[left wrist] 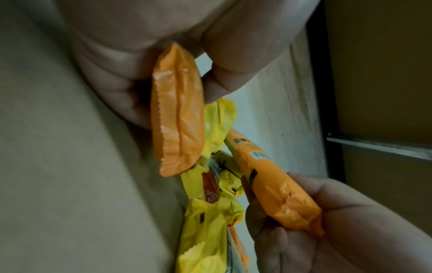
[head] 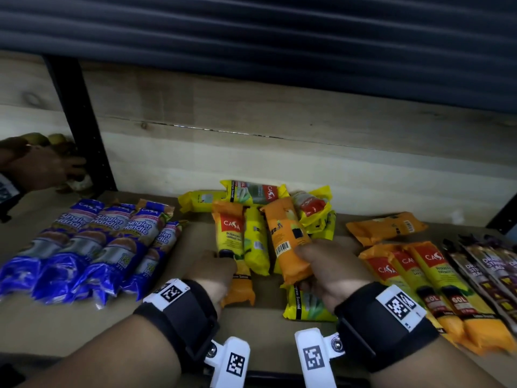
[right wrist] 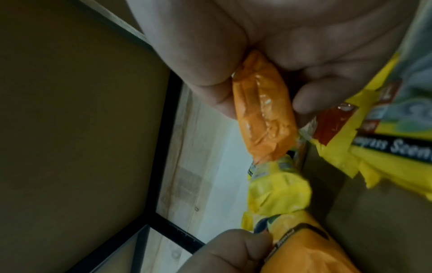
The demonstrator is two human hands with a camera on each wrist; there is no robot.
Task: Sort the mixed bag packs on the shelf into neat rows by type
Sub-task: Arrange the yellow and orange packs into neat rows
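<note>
Brown shelf (head: 277,323) with blue packs (head: 92,247), orange-yellow packs (head: 436,287) (neat rows), central mixed heap (head: 265,219)

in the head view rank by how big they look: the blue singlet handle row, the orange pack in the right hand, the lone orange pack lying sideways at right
1. blue Singlet Handle row, clearly largest.
2-3. orange pack in the right hand and lone sideways orange pack: alike; the held one is nearer, so unranked.

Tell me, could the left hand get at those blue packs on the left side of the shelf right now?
Probably not at once: the left hand is gripping an orange pack. Otherwise the way looks free, since the blue packs lie in an open row beside it on the shelf, with nothing between.
</note>
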